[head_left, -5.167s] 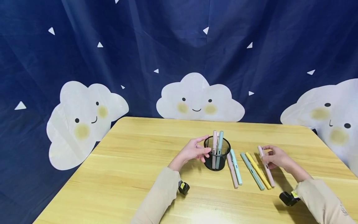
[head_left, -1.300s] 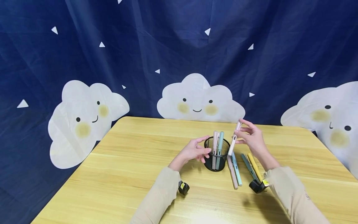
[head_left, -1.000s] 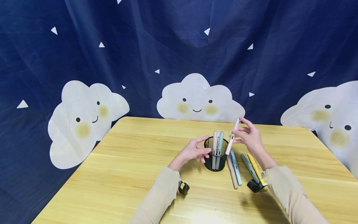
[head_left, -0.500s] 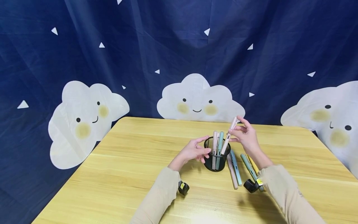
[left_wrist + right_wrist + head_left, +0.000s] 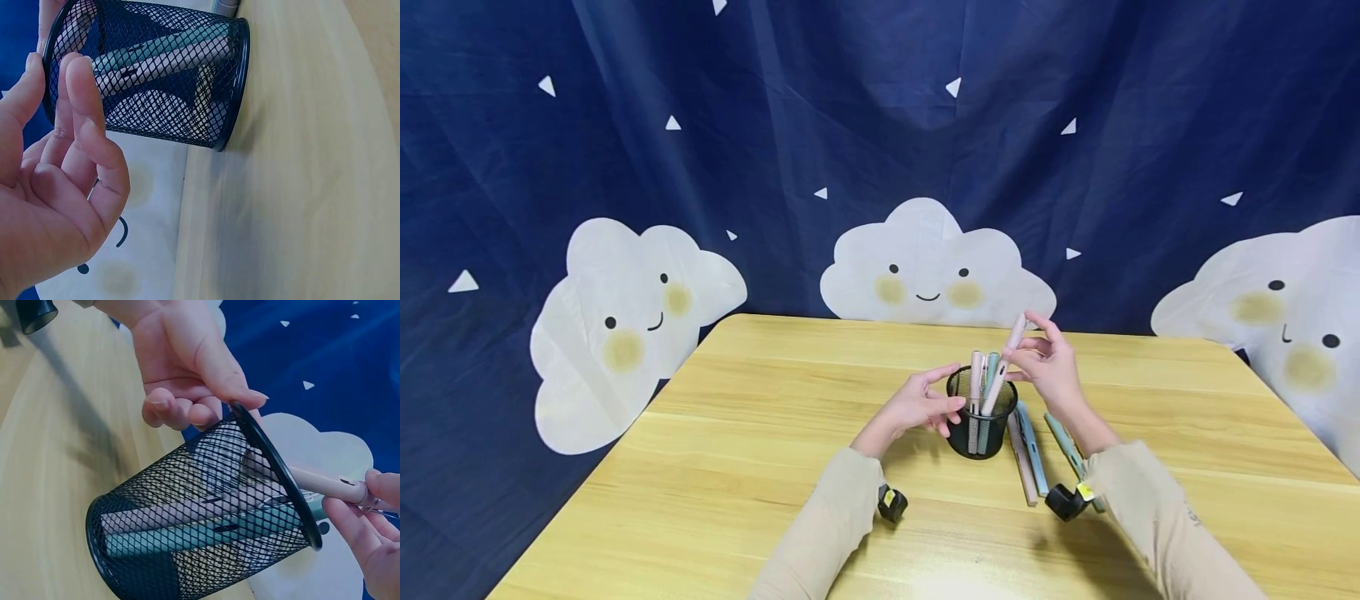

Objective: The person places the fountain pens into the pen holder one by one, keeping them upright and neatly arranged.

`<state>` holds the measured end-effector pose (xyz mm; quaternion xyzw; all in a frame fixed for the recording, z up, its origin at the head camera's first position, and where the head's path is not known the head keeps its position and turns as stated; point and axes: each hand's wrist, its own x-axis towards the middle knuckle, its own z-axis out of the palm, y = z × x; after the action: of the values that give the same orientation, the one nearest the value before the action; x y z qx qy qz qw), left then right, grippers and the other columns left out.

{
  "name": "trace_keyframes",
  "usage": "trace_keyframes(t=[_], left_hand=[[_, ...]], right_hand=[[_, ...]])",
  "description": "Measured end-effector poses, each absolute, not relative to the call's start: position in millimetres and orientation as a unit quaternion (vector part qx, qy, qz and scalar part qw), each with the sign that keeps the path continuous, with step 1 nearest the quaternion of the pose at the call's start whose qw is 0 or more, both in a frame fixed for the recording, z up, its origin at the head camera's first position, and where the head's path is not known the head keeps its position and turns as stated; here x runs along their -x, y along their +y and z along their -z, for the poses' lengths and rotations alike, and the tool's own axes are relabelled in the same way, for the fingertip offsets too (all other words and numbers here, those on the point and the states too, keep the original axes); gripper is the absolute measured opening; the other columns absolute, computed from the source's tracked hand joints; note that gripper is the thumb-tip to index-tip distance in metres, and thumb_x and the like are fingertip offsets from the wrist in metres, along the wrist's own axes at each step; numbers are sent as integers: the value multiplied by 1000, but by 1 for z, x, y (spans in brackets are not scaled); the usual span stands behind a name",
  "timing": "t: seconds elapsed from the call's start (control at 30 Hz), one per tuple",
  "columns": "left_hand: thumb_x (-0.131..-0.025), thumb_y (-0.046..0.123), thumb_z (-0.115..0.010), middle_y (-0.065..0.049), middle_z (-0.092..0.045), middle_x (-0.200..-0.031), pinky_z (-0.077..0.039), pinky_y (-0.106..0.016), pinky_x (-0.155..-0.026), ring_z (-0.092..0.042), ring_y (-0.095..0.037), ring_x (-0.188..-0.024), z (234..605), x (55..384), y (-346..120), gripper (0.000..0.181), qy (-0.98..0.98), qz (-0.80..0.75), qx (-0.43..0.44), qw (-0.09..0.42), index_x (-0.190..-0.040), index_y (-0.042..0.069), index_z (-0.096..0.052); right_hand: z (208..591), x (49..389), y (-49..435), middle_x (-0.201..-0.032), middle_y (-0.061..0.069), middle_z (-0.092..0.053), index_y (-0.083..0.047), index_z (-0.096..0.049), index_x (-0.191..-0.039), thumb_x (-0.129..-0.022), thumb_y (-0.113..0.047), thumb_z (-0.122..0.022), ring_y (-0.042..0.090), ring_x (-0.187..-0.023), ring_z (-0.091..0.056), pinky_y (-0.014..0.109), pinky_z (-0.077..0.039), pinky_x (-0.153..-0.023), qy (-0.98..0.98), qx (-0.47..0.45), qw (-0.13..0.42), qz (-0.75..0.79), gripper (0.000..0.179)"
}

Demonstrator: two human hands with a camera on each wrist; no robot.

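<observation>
In the head view my left hand (image 5: 917,404) holds the black mesh pen holder (image 5: 964,435) at its rim, thumb in front. The holder stands upright on the table with a pink pen (image 5: 976,379) and a teal pen (image 5: 992,364) inside. My right hand (image 5: 1048,367) pinches a pale pink pen (image 5: 1001,375) near its clip end. This pen slants down to the left, its lower end inside the rim, as the right wrist view also shows. Both standing pens (image 5: 162,512) show through the mesh there.
Right of the holder lie a pink pen (image 5: 1024,467) and a blue pen (image 5: 1032,454) side by side. A teal pen (image 5: 1063,437) lies farther right, partly covered by the right wrist camera (image 5: 1066,502). A dark blue cloud-print curtain (image 5: 880,100) hangs behind the table.
My right hand has lifted the pale pink pen from the table's right side and carried it left, its lower end now within the holder. The yellow pen is now hidden. My left hand stays put.
</observation>
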<state>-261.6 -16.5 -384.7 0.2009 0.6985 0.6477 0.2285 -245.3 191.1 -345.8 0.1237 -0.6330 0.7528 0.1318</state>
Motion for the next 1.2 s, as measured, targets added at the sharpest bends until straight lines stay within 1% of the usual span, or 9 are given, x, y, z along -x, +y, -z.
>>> trace_keyframes(t=[0.1, 0.23, 0.37, 0.5, 0.67, 0.73, 0.8, 0.97, 1.2], left_hand=[[-85, 16, -62, -10, -65, -70, -42, -24, -42, -56, -16, -46, 386, 262, -17, 67, 698, -647, -205, 229, -142, 15, -25], [-85, 16, -62, -8, -64, -69, -42, -24, -41, -56, -15, -46, 386, 263, -17, 67, 698, -647, -205, 228, -142, 15, -26], [-84, 16, -63, -7, -64, -68, -42, -23, -42, -57, -15, -46, 385, 262, -17, 66, 699, -648, -204, 225, -141, 15, -28], [-84, 17, -64, -7, -64, -68, -42, -23, -43, -57, -14, -46, 385, 261, -17, 67, 700, -647, -203, 224, -141, 14, -29], [-83, 17, -64, -8, -64, -69, -42, -23, -42, -57, -14, -46, 385, 261, -17, 67, 700, -648, -201, 224, -140, 15, -29], [-84, 17, -64, -8, -64, -68, -42, -23, -42, -57, -14, -45, 386, 261, -17, 67, 699, -649, -201, 224, -140, 15, -30], [-84, 17, -64, -8, -64, -68, -41, -23, -41, -57, -15, -45, 386, 261, -17, 66, 699, -649, -201, 222, -140, 15, -30], [-84, 18, -64, -8, -64, -68, -41, -23, -42, -57, -14, -46, 385, 261, -17, 67, 699, -648, -200, 225, -141, 15, -29], [-85, 18, -63, -8, -65, -69, -41, -23, -43, -57, -15, -46, 385, 261, -17, 66, 701, -645, -204, 224, -141, 14, -28]], right_hand=[[347, 245, 188, -78, 3, -56, -16, -42, -122, -79, 14, -57, 9, -68, -63, 33, -53, -55, -640, -121, 136, -747, 54], [355, 249, 187, -80, 4, -55, -12, -40, -127, -78, 10, -60, 10, -68, -63, 35, -53, -54, -649, -134, 148, -734, 57], [387, 278, 200, -82, 8, -57, -11, -40, -131, -76, 6, -66, 15, -70, -64, 35, -52, -50, -620, -187, 152, -746, 63], [398, 286, 201, -85, 12, -58, -11, -40, -132, -76, 6, -66, 20, -71, -64, 35, -52, -50, -590, -225, 141, -762, 65], [377, 264, 185, -81, 8, -57, -3, -36, -132, -77, 9, -62, 13, -67, -63, 33, -52, -50, -644, -191, 165, -722, 62], [363, 249, 175, -81, 8, -56, 0, -35, -131, -77, 11, -61, 9, -64, -61, 34, -52, -51, -680, -154, 172, -696, 60], [360, 245, 171, -81, 12, -55, 0, -36, -130, -77, 15, -59, 7, -63, -60, 35, -52, -51, -694, -139, 177, -683, 60], [363, 245, 168, -86, 24, -53, -1, -36, -130, -78, 14, -59, 7, -65, -60, 40, -52, -52, -709, -139, 186, -666, 58], [360, 240, 164, -88, 28, -51, 0, -36, -131, -79, 12, -59, 7, -65, -58, 38, -52, -49, -718, -147, 176, -657, 58]])
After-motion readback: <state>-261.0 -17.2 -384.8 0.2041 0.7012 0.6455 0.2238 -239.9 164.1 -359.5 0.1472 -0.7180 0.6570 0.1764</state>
